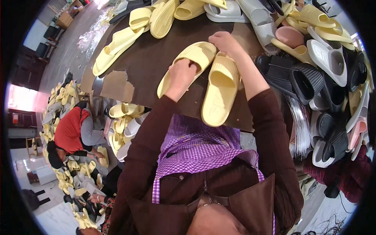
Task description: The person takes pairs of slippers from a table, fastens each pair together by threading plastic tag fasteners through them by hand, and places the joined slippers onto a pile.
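Observation:
Two yellow slide sandals lie side by side before me on the brown tabletop, toe ends away from me. On the left slide sandal [203, 54], my left hand [182, 75] is closed, its fingers curled into the opening under the ribbed strap; the fingertips are hidden there. My right hand [226, 43] is at the toe ends, between the two, above the right slide sandal [221, 92]. Its fingers are pressed together in a pinch; whatever they grip is too small or hidden to make out.
More yellow slides [162, 19] and grey slides [258, 21] line the table's far edge. Black slides [307, 82] pile up at the right beside a bundle of clear ties [299, 125]. A person in a red vest [72, 125] bends over a heap of slides at the left.

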A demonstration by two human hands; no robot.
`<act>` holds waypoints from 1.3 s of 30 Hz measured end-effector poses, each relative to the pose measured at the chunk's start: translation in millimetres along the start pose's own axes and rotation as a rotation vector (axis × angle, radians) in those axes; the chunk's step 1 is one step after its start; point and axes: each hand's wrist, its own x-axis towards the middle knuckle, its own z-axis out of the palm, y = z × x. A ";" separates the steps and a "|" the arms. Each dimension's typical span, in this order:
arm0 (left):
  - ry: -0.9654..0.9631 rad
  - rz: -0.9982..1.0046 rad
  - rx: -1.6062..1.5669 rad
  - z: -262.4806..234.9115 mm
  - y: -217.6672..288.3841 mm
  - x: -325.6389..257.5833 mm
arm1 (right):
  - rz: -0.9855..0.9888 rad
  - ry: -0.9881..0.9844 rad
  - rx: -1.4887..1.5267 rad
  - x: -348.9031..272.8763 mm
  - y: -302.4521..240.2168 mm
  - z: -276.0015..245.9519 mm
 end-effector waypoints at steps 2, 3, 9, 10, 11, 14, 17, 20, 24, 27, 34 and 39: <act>-0.028 0.003 -0.109 -13.4 2.7 0.5 | 0.015 0.004 0.108 -12.3 -10.2 -19.8; 0.068 0.049 -0.160 -19.8 2.8 -1.4 | 0.044 0.004 0.220 -21.6 -12.3 -29.1; 0.166 0.279 -0.530 -9.1 49.9 22.9 | -0.144 0.022 0.397 -46.4 -7.4 -15.0; -0.020 0.186 -0.692 2.2 59.8 29.2 | -0.184 -0.001 0.470 -47.6 -4.7 -10.4; -0.216 0.091 -0.847 9.6 66.5 32.5 | -0.222 -0.018 0.545 -50.2 -1.7 -7.9; -0.310 0.002 -0.785 19.9 73.0 36.2 | -0.228 0.015 0.603 -55.8 6.7 -10.2; -0.367 -0.037 -0.797 29.9 78.1 37.1 | -0.148 0.117 0.575 -66.6 15.7 -17.8; -0.375 -0.031 -0.888 35.5 77.9 35.8 | -0.065 0.173 0.818 -81.9 24.2 -23.1; -0.390 -0.036 -0.878 39.6 84.6 34.7 | -0.006 0.303 0.906 -85.8 31.0 -16.9; -0.396 -0.064 -0.903 40.8 87.1 35.4 | 0.010 0.218 0.993 -83.2 37.1 -16.4; -0.353 -0.057 -1.011 47.1 89.5 37.6 | 0.055 0.058 1.147 -86.3 43.1 -26.7; -0.335 -0.055 -1.068 46.9 90.6 38.6 | 0.109 0.135 1.197 -90.8 30.8 -21.8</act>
